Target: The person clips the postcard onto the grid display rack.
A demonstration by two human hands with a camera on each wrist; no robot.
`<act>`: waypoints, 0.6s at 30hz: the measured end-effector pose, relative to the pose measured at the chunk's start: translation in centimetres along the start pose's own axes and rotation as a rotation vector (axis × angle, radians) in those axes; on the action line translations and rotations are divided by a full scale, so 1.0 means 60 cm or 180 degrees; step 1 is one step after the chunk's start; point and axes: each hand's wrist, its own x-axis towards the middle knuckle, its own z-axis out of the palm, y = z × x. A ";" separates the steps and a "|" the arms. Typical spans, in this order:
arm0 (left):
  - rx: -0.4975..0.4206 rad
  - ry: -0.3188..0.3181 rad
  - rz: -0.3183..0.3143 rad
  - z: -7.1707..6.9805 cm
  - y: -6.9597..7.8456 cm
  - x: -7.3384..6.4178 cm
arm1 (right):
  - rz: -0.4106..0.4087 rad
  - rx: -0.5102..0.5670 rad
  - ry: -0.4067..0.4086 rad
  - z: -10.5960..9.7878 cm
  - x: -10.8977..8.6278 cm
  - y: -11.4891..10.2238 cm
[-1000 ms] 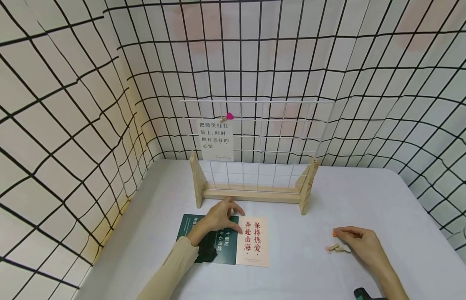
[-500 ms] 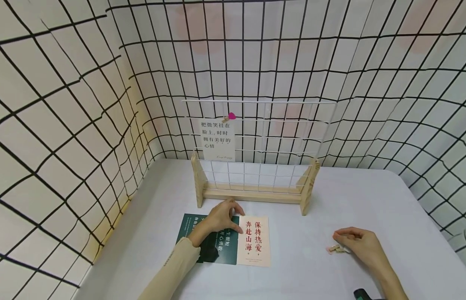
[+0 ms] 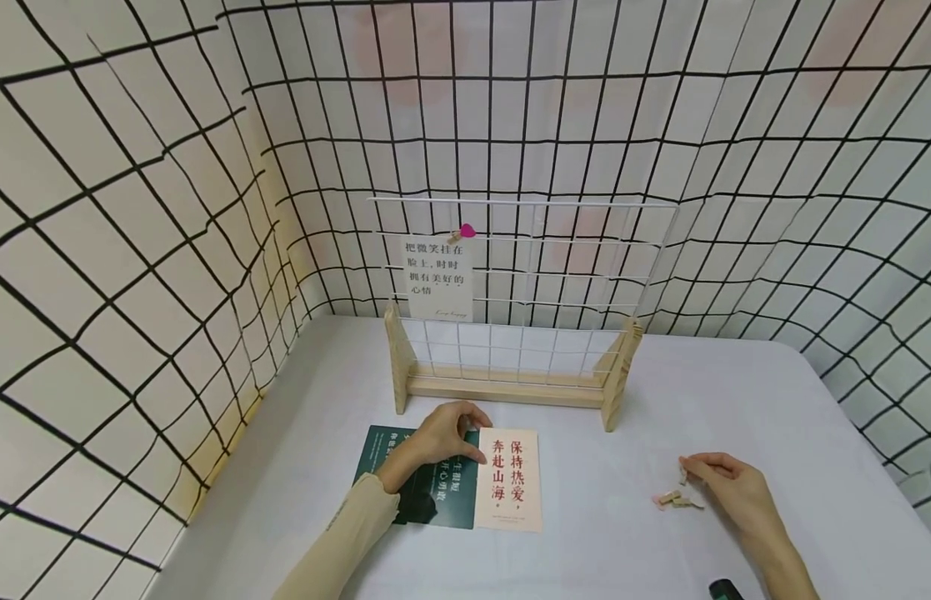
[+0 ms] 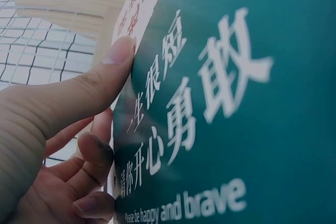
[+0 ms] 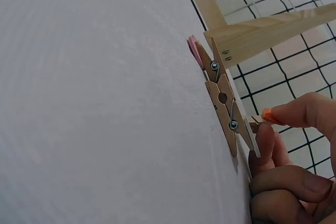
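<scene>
My left hand (image 3: 441,435) rests over dark green cards (image 3: 456,510) with white writing, thumb and index finger apart. In the left wrist view its thumb (image 4: 118,51) touches the cards at the green edge, beside the cream card (image 3: 508,504) with red characters. My right hand (image 3: 738,496) pinches a small wooden clothespin (image 3: 683,475) between thumb and fingers; the right wrist view shows an orange piece (image 5: 268,115) on it. Close to those fingers, two more wooden clothespins (image 5: 227,111) lie on the white table, one with a pink piece (image 5: 194,51).
Behind the cards stands a white wire rack (image 3: 578,242) on a wooden base (image 3: 510,392). A white card (image 3: 441,304) hangs there from a clip with a magenta heart (image 3: 468,231). Black-lined grid cloth surrounds the table (image 3: 585,467). A dark object (image 3: 723,590) shows at the bottom right.
My right hand has drawn slightly right and turned, with the clothespin it pinches now hanging visible below its fingertips. The left hand stays over the cards; the head view has shifted a little.
</scene>
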 end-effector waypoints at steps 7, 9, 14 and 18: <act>-0.0169 -0.0013 -0.0004 0.000 -0.002 0.001 | -0.0110 0.0323 0.0055 0.001 0.000 0.001; -0.0216 -0.0023 0.0018 0.000 -0.003 0.001 | -0.0119 0.0427 0.0053 0.002 0.000 0.002; -0.0319 -0.0088 0.0067 -0.002 -0.004 -0.001 | -0.0144 0.0451 0.0021 0.001 0.000 0.007; -0.0516 -0.0238 0.0051 -0.008 -0.005 -0.002 | -0.0210 0.0415 0.0018 0.002 -0.001 0.011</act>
